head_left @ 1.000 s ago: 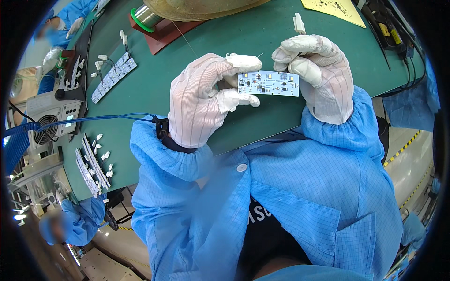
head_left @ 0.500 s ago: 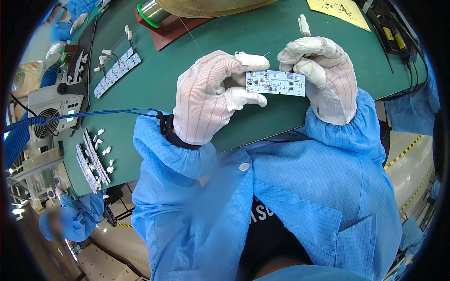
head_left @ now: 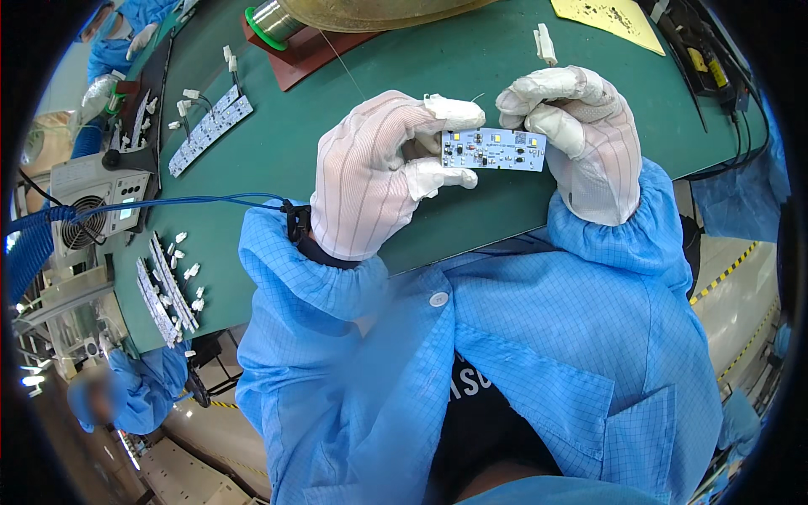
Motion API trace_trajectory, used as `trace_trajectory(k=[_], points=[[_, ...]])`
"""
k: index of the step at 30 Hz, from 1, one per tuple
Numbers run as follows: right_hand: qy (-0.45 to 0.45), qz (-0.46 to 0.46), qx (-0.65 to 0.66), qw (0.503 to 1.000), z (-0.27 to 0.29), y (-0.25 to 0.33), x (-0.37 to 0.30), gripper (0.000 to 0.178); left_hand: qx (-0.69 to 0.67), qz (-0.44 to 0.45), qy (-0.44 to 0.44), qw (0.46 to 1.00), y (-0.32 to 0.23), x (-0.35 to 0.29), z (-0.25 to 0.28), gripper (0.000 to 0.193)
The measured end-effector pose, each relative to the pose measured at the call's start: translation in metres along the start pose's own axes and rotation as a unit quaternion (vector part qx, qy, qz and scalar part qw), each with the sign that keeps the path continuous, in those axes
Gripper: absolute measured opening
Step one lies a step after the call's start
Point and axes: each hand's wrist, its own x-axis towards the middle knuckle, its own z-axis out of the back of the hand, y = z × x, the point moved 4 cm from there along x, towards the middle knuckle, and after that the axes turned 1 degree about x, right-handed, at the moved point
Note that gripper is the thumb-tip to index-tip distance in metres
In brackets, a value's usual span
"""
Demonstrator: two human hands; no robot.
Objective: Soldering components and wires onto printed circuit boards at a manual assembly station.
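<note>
My left hand, in a white striped glove with pale finger covers, pinches the left end of a small white circuit board. Yellow LED squares and small dark parts face up on the board, which is held level above the green bench. Beside the board's right end, my right hand, gloved the same way, is closed with thumb and fingertips together. Whatever lies between those fingertips is hidden. A white plug connector shows just beyond the right fingers; I cannot tell whether the hand holds its wire.
A solder spool sits on a red-brown stand at the far side. Wired boards lie to the left, with more boards nearer. A blue cord runs from my left wrist. A yellow sheet lies far right.
The board's right end has shifted very slightly up and left. My right fingertips and the white connector have moved a touch the same way. Both hands keep their closed grips.
</note>
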Motion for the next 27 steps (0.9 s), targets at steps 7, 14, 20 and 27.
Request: trace_trajectory(k=[7, 14, 20, 27], points=[[0.004, -0.009, 0.025, 1.0, 0.0006, -0.0011, -0.0003, 0.027, 0.0, 0.005, 0.002, 1.0, 0.0002, -0.0006, 0.0002, 0.05], [0.004, -0.012, 0.004, 1.0, -0.0001, -0.0002, 0.0003, 0.025, -0.029, 0.01, 0.001, 1.0, -0.0006, -0.0007, -0.0001, 0.049], [-0.006, -0.03, 0.009, 0.999, -0.002, 0.0002, 0.0002, 0.024, -0.042, 0.01, -0.001, 0.999, 0.0036, -0.0035, -0.0005, 0.05], [-0.01, -0.019, 0.021, 1.0, -0.0016, -0.0019, 0.0006, 0.025, -0.008, -0.003, -0.001, 1.0, 0.0022, -0.0034, -0.0006, 0.049]])
